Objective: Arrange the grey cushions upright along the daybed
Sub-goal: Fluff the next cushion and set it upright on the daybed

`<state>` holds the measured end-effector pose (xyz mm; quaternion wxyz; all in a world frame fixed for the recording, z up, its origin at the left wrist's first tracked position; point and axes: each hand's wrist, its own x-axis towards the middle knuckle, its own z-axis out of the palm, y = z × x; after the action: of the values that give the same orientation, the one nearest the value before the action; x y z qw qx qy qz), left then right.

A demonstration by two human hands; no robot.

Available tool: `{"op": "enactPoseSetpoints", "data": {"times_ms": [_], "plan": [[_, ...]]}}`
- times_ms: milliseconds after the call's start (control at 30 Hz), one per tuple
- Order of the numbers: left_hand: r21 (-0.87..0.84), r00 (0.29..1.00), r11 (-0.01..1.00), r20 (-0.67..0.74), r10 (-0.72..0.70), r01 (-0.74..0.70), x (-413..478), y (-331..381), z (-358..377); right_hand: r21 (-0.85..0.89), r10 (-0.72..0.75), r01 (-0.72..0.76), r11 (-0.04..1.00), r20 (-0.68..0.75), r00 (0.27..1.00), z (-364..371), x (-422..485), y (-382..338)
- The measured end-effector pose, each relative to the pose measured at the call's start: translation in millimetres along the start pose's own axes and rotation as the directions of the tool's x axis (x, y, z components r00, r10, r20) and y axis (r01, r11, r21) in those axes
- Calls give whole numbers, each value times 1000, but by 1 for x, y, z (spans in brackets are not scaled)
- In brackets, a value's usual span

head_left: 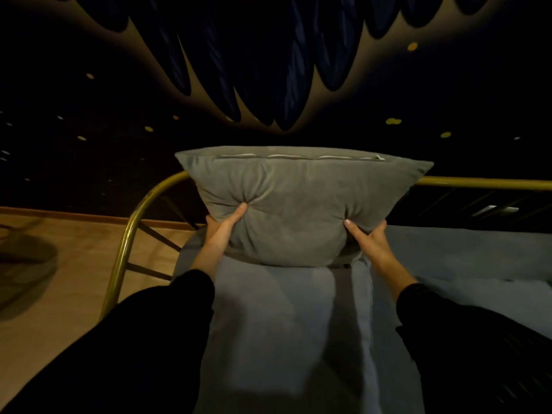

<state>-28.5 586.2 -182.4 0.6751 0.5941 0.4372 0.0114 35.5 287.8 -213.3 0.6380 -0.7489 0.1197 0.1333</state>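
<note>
A grey cushion (pixel 301 201) stands upright in the middle of the view, zipper seam along its top edge. My left hand (pixel 222 231) grips its lower left corner, thumb pressed into the fabric. My right hand (pixel 369 237) grips its lower right corner the same way. The cushion's bottom edge meets a long grey-blue cushion (pixel 286 333) lying flat on the daybed in front of me. Behind it runs the daybed's brass rail (pixel 478 184).
The brass rail curves down at the left end (pixel 128 234) with dark cross bars below it. Wooden floor (pixel 74 264) lies to the left. The blue-grey mattress (pixel 463 252) stretches right. A dark painted wall (pixel 268 70) rises behind the daybed.
</note>
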Motion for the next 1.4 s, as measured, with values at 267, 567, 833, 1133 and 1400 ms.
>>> {"op": "enactPoseSetpoints", "data": {"times_ms": [267,567,833,1133,1400], "plan": [[28,947,989,-285,146,-144,-53,-24,37,-34,-3,1,999,-55,998,5,-18,-4],[554,985,824,170,28,-119,-145,-93,111,-392,188,-158,906,40,981,-55,-99,21],[702,798,586,584,-148,-405,-228,-135,236,-456,252,-321,830,-206,945,-256,-147,49],[756,790,504,576,-210,-417,-297,-193,405,-303,349,-495,814,-427,834,-487,-150,123],[843,842,333,501,-198,-423,-330,-235,474,-366,505,-594,717,-316,804,-576,-150,191]]}}
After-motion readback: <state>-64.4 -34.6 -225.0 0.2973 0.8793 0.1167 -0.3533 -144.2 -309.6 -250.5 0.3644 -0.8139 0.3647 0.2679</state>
